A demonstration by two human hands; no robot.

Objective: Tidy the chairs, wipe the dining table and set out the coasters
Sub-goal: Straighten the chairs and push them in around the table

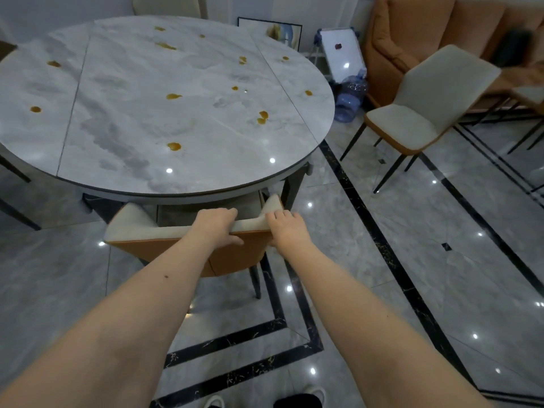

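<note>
Both hands (216, 226) (287, 229) grip chair (164, 234) at stained table (164, 113)

An orange sofa (412, 33) stands behind a blue water jug (351, 97).

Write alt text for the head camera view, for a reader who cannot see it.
Both hands grip the top of a cream and orange chair pushed in at a round marble dining table: left hand, right hand. Amber spills dot the tabletop. A second matching chair stands away from the table on the right, on the glossy tiled floor.
</note>
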